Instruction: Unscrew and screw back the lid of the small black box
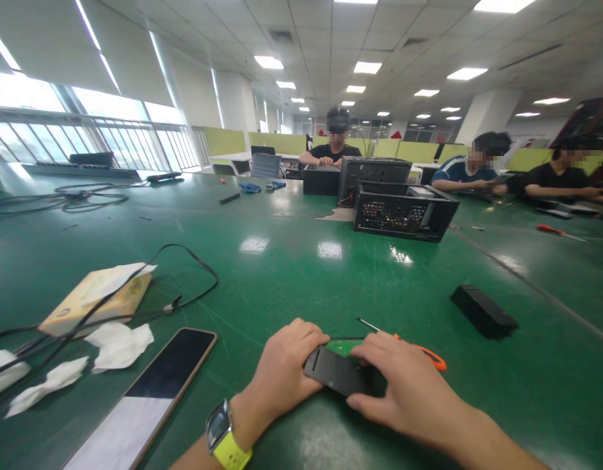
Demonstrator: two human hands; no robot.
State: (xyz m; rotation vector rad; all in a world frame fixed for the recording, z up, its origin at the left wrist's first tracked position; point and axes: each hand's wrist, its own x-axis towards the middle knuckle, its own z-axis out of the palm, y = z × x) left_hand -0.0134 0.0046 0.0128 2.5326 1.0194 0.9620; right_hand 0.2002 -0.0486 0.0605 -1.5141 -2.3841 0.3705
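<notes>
Between both hands is a small black plastic casing (337, 371), tilted just above the green table. My left hand (289, 359) grips its left end with the fingers wrapped round it. Thumb and fingers of my right hand (404, 382) close over its right end, covering part of it. Directly behind the casing shows a green circuit board (344, 345), partly hidden by the fingers. A screwdriver with an orange handle (432, 358) lies behind my right hand, its thin metal shaft pointing up and left. Further right rests another black plastic piece (483, 311).
At left lie a phone (169, 365), crumpled tissues (120, 346), a yellow tissue pack (100, 297) and looped black cables (203, 261). Open black computer cases (404, 212) stand further back. Another screwdriver (558, 231) lies far right. Several people sit around the table (282, 281).
</notes>
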